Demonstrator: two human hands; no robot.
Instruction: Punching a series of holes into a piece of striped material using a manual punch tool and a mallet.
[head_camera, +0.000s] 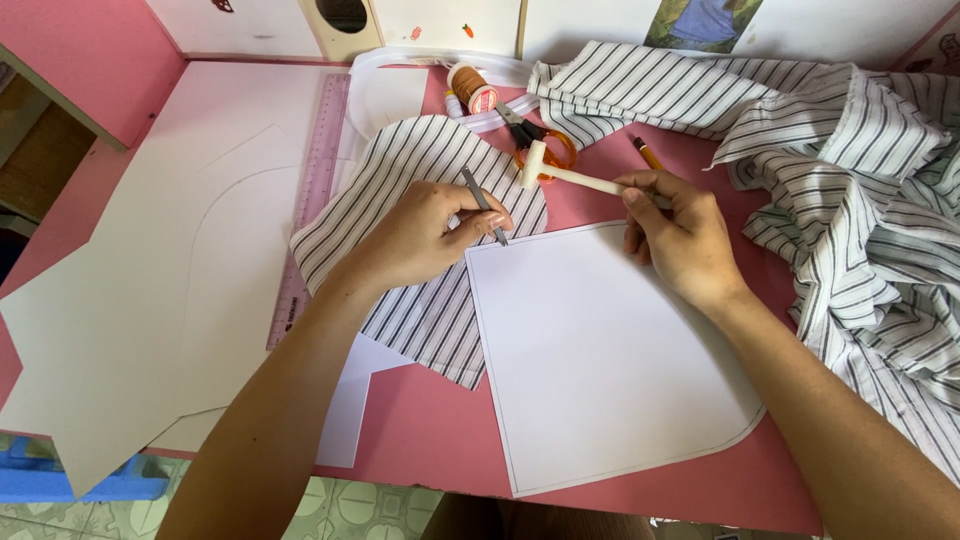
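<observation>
On the pink table (430, 430) lie one small white mallet (560, 175), one metal punch (484, 205), one pair of orange scissors (540, 145), one thread spool (472, 88) and one pencil (648, 153). There are also one pink ruler (312, 200), two pieces of striped cloth (430, 250) (840, 170), and several white paper patterns (600, 350).

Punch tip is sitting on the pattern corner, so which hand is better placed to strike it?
Right, probably. The right hand holds the small white mallet, its head just above the metal punch. The left hand is steadying that punch on the white pattern sheet.
</observation>
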